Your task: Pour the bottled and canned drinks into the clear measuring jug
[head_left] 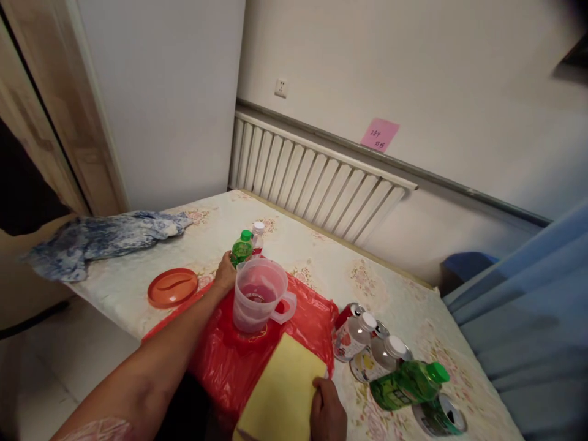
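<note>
My left hand (225,271) is closed around the side of a green plastic bottle (241,250) with a green cap, some of its fingers hidden behind it. Close behind that bottle stands a clear bottle (258,236) with a white cap. A translucent pink plastic jug (254,300) with its handle to the right stands just in front, on a red plastic bag (215,367). Low in the view, my right hand (327,409) grips the right edge of a flat yellow notebook (285,383), thumb on top.
Right of the bag stand several cans and bottles, including a white-capped bottle (353,337), a tilted green bottle (404,386) and a green can (441,415). An orange lid (173,288) and a blue-white cloth (119,239) lie left. A radiator (303,177) lines the wall.
</note>
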`<state>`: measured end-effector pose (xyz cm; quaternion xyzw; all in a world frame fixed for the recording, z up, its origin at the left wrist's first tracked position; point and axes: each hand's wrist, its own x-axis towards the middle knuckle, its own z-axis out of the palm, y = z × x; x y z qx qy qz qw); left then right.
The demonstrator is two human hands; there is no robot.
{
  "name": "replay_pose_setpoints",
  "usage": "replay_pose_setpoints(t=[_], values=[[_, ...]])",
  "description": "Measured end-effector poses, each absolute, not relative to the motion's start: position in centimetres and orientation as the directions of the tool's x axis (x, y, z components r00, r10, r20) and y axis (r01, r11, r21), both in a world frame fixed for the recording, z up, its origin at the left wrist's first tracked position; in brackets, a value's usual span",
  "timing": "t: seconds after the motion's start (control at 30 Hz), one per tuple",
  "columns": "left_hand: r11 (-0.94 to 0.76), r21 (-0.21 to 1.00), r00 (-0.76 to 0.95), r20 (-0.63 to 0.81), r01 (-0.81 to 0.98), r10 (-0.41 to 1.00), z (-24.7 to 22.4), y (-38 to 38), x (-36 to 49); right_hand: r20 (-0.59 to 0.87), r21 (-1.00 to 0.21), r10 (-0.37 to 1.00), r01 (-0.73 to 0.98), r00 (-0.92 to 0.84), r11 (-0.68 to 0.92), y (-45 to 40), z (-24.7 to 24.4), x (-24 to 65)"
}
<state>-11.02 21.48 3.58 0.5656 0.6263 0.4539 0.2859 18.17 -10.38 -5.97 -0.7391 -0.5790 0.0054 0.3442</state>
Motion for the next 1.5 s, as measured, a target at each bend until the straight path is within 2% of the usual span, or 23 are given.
replay_pose_setpoints(t=[0.2, 0.37, 0.7, 0.9, 1.0, 1.13, 1.23, 1.3, 1.43, 1.5], values=[[-0.003, 0.877, -0.193, 0.110, 0.481, 0.975, 3.9, 21.6, -11.0, 0.409, -0.502, 0.857, 0.862, 0.313, -0.076, -10.4, -5.7, 18.0], [0.008, 0.850, -0.242, 0.141, 0.527, 0.960, 4.6, 20.1, -12.2, 0.399, -0.505, 0.857, 0.858, 0.326, -0.092, -10.4, -5.3, 17.7], [-0.023, 0.811, -0.296, 0.239, 0.585, 0.925, 7.7, 11.4, -16.1, 0.358, -0.511, 0.868, 0.850, 0.345, -0.128, -10.5, -5.0, 17.5], [-0.084, 0.806, -0.267, 0.291, 0.586, 0.919, 8.1, 3.7, -16.2, 0.382, -0.596, 0.853, 0.800, 0.356, -0.068, -10.8, -4.3, 17.4], [-0.160, 0.827, -0.185, 0.302, 0.539, 0.935, 7.5, -0.2, -14.7, 0.392, -0.682, 0.834, 0.731, 0.388, -0.020, -10.9, -4.1, 17.6], [-0.221, 0.852, -0.071, 0.287, 0.474, 0.955, 6.6, -4.6, -11.6, 0.325, -0.815, 0.802, 0.578, 0.501, -0.031, -11.0, -3.5, 17.8], [-0.265, 0.862, 0.008, 0.290, 0.433, 0.957, 5.8, -6.7, -9.5, 0.278, -0.883, 0.752, 0.467, 0.597, -0.045, -11.1, -1.6, 17.3], [-0.277, 0.862, 0.058, 0.280, 0.424, 0.958, 5.1, -7.6, -8.4, 0.280, -0.912, 0.738, 0.411, 0.614, 0.005, -11.1, 0.8, 16.5], [-0.285, 0.857, 0.126, 0.255, 0.429, 0.959, 4.0, -8.4, -6.8, 0.244, -0.960, 0.871, 0.232, 0.427, 0.155, -11.3, 7.4, 14.0], [-0.291, 0.854, 0.154, 0.248, 0.431, 0.956, 3.6, -8.6, -6.3, 0.322, -0.939, 0.896, 0.220, 0.307, 0.262, -11.5, 10.6, 12.8]])
